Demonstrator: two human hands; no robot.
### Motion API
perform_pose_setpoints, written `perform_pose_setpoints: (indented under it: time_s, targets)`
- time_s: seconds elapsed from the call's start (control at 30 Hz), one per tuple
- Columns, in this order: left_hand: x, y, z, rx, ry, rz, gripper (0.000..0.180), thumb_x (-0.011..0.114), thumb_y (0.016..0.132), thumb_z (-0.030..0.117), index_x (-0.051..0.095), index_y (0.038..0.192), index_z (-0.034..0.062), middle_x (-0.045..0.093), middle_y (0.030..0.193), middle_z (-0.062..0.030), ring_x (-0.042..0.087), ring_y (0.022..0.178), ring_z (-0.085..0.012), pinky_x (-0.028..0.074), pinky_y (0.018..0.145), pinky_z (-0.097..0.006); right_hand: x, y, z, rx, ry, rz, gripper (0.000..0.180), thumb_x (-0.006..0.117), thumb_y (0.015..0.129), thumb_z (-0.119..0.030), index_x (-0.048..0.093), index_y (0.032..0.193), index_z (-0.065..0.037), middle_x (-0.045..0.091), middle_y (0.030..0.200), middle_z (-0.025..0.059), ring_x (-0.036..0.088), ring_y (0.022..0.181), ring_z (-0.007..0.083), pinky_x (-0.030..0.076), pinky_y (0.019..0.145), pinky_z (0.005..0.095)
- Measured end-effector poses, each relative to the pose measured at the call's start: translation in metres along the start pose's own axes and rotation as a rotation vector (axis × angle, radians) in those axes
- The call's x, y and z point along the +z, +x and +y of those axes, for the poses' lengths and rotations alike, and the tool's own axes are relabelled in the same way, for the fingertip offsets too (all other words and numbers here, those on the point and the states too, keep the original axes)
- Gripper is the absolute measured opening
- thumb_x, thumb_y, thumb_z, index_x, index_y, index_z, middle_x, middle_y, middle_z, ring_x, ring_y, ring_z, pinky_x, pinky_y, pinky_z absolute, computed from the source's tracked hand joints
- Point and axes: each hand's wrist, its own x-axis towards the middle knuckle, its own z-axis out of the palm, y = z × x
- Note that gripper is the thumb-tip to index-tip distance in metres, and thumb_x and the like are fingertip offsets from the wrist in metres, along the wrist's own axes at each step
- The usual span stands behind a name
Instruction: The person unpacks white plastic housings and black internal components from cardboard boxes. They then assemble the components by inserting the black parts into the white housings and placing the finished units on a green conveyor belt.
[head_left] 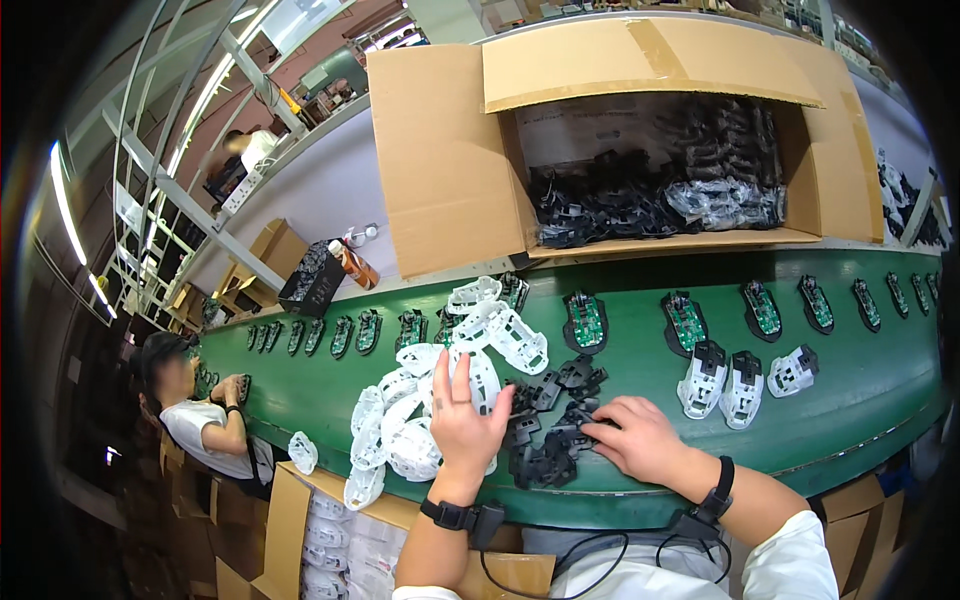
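Observation:
My left hand (466, 428) reaches over a heap of white mouse shells (411, 448), fingers stretched and thumb apart. Its fingertips lie against a white shell (478, 378) in the heap; I see no grip on it. To the right, my right hand (641, 438) bends its fingers onto a loose pile of small black plastic parts (545, 460). The fingertips pinch at a black plastic part (572, 436) at the pile's right edge. Further right lie three white shells with black parts fitted, one being a mouse shell (743, 392).
Mouse bases with green circuit boards (685, 322) line the green conveyor belt (620, 500). Behind it stands an open carton (450, 190) of bagged black parts. A carton of white shells (325, 535) sits below the near edge. A co-worker (205, 420) works at left.

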Motion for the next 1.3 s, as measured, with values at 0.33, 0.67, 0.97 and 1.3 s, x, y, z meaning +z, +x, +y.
perform_pose_setpoints:
  time_s: [0.33,0.67,0.97,1.3]
  targets:
    - [-0.020,-0.044,0.080,0.625,-0.571,-0.751,0.062,0.087,0.077,0.030,0.065,0.132,0.0111,0.058,0.140,-0.0193,0.072,0.092,-0.0344,0.062,0.073,-0.039,0.000,0.006,0.018,-0.012,0.163,0.306,0.018,0.078,0.085,-0.021,0.072,0.096,-0.009,0.074,0.101,0.0065,0.069,0.099,0.0262,0.054,0.087,0.0407]
    - [-0.013,-0.016,0.031,-0.064,-0.401,-1.148,0.076,0.085,0.077,0.045,0.060,0.134,0.0014,0.074,0.099,-0.0217,0.074,0.091,-0.0343,0.057,0.082,-0.039,-0.008,0.009,0.025,0.126,0.191,0.295,0.018,0.078,0.086,-0.023,0.075,0.097,-0.010,0.073,0.089,0.0074,0.068,0.087,0.0296,0.054,0.082,0.0409]
    - [-0.011,-0.015,-0.002,-0.175,-0.611,-0.928,0.059,0.092,0.072,0.029,0.061,0.114,0.0017,0.072,0.094,-0.0148,0.071,0.086,-0.0265,0.056,0.078,-0.036,-0.006,0.015,0.012,0.013,0.022,0.276,0.021,0.078,0.086,-0.026,0.075,0.098,-0.009,0.068,0.112,0.0080,0.064,0.101,0.0302,0.054,0.087,0.0395]
    - [-0.003,-0.044,0.047,0.130,-0.816,-0.624,0.027,0.085,0.077,0.008,0.068,0.096,0.0005,0.074,0.095,-0.0128,0.072,0.084,-0.0232,0.056,0.082,-0.032,-0.031,0.001,0.032,0.608,0.946,0.382,0.030,0.062,0.103,-0.024,0.072,0.097,0.003,0.069,0.077,0.0043,0.065,0.069,0.0095,0.052,0.061,0.0260]
